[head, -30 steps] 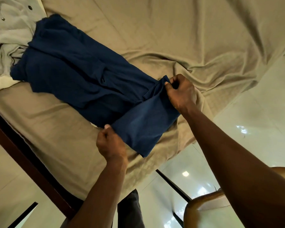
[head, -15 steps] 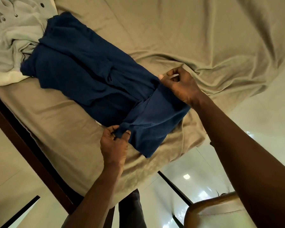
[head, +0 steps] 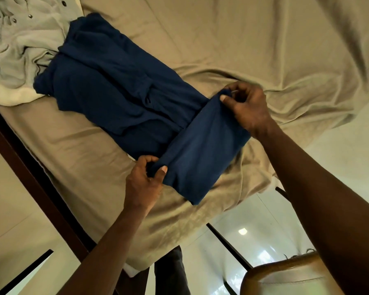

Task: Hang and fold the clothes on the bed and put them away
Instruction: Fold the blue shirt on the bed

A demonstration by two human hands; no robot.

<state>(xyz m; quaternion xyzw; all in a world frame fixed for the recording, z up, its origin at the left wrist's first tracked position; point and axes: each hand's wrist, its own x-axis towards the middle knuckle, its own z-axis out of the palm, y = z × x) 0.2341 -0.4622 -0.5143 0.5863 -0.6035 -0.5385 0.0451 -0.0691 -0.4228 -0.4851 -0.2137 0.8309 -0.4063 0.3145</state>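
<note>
Fingers (head: 241,90) of my right hand (head: 248,111) curl round and pinch the far corner of the turned-over flap (head: 202,150); thumb and fingers of my left hand (head: 144,184) pinch its near corner. The flap belongs to the dark navy soft knit garment (head: 119,88), which lies lengthwise on the wrinkled tan bed sheet (head: 222,39). The garment's far-left end touches a crumpled pale grey buttoned garment (head: 24,41), and the flap's near end lies by the corner of the bed.

Handling, as I judge it: light, limp and without stiffness, so it sags between two grips and holds no crease unaided. The surface looks matte and unlikely to slip. It is best taken at the two corners of a folded edge, as here, with the edge held taut so the layers travel together. A single grip at mid-edge would let the corners droop and the fold skew. It is not fragile, though the loose sheet beneath may drag along with it
</note>
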